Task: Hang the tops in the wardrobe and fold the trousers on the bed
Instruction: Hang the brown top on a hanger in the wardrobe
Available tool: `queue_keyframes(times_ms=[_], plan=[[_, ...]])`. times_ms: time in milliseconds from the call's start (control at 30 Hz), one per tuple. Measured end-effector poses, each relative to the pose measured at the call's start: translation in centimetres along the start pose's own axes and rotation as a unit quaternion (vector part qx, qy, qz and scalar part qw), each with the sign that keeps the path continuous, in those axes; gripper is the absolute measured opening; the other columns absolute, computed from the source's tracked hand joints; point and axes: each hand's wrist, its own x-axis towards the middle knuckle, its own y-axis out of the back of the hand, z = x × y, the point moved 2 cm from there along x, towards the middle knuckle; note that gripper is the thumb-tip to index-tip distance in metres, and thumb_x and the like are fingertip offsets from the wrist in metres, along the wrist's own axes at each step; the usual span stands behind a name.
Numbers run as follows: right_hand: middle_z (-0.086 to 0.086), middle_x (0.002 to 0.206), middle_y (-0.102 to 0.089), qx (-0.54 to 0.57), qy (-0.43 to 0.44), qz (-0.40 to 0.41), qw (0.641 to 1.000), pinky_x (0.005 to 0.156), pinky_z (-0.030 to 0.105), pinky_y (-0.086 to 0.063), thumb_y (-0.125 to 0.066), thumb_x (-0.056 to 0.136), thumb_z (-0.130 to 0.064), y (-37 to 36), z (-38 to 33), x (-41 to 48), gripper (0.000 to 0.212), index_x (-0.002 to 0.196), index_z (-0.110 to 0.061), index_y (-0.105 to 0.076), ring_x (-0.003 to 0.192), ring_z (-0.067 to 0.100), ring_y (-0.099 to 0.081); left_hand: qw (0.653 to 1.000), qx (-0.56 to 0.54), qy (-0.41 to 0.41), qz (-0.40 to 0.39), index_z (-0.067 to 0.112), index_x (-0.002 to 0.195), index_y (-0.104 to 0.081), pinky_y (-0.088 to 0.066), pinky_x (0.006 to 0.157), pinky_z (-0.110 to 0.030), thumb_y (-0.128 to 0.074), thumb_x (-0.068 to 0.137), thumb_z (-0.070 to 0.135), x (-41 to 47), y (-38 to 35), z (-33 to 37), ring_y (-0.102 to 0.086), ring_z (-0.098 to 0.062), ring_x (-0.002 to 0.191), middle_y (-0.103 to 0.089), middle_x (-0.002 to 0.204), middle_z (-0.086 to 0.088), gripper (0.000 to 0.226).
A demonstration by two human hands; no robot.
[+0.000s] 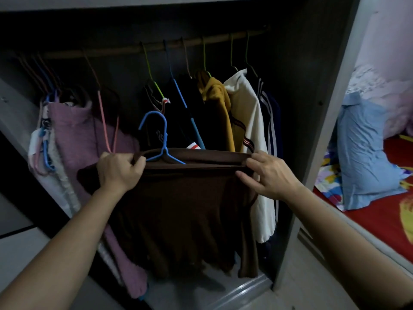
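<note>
Head view. The brown top (178,209) hangs at centre frame, in front of the open wardrobe (330,108), with its hem toward 6 o'clock. The left hand (119,172) grips the neckline at its 9 o'clock end, fingers curled round the fabric. The right hand (270,175) pinches the 3 o'clock end between thumb and fingers. A blue hanger (164,151) sits in the neck opening, hook upright and clear of the rail (156,47) at 12 o'clock. The bed (380,215) lies at the 3 o'clock edge.

red bed (368,222), blue pillow (362,153) on it
</note>
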Motion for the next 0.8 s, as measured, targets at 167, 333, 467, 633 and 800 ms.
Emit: queue_keyframes(times_ms=[167,333,467,633,800], plan=[[0.0,0.098,-0.058,0.076,-0.017,-0.018,0.997,0.08,0.034,-0.049,-0.052,0.101,-0.031,0.3,-1.7,3.3,0.021,0.108,-0.013,-0.062,0.092,0.017,-0.054,0.993,-0.054,-0.099,-0.016,0.025,0.052,-0.049,-0.033,0.058,-0.029,-0.037,0.08,0.051,-0.3,-0.3,4.5,-0.061,-0.033,0.055,-0.061,0.054,-0.006,0.04],[-0.004,0.111,-0.058,0.223,-0.093,-0.03,0.97,0.086,0.027,-0.046,-0.057,0.097,-0.04,1.0,-3.6,6.2,0.043,0.135,-0.021,-0.051,0.102,0.009,-0.055,0.996,-0.083,-0.034,0.008,0.014,0.074,-0.069,-0.034,0.063,-0.033,-0.034,0.084,0.053,-0.5,-0.9,7.4,-0.066,-0.042,0.078,-0.07,0.074,-0.015,0.053],[-0.005,0.083,-0.063,0.272,-0.104,-0.066,0.954,0.066,0.025,-0.045,-0.051,0.102,-0.04,1.4,-4.4,8.2,0.026,0.096,-0.018,-0.064,0.073,0.006,-0.059,0.994,-0.105,-0.001,-0.026,0.017,0.074,-0.067,-0.036,0.064,-0.033,-0.03,0.084,0.054,-0.9,-1.1,8.7,-0.065,-0.039,0.081,-0.07,0.075,-0.01,0.054],[-0.007,0.084,-0.06,0.273,-0.121,-0.149,0.943,0.072,0.025,-0.046,-0.048,0.104,-0.037,2.1,-2.3,8.9,0.024,0.095,-0.017,-0.058,0.077,0.007,-0.058,0.975,-0.191,0.088,-0.079,0.016,0.054,-0.047,-0.034,0.064,-0.034,-0.031,0.082,0.049,0.5,-0.2,6.7,-0.061,-0.034,0.076,-0.053,0.057,0.001,0.046],[0.001,0.091,-0.062,0.226,-0.108,-0.238,0.938,0.08,0.036,-0.048,-0.048,0.104,-0.037,2.5,-2.4,10.1,0.025,0.097,-0.015,-0.058,0.087,0.019,-0.06,0.964,-0.178,0.082,-0.178,0.012,0.057,-0.054,-0.039,0.06,-0.033,-0.044,0.078,0.057,1.4,0.1,6.9,-0.063,-0.033,0.081,-0.057,0.061,-0.002,0.05]])
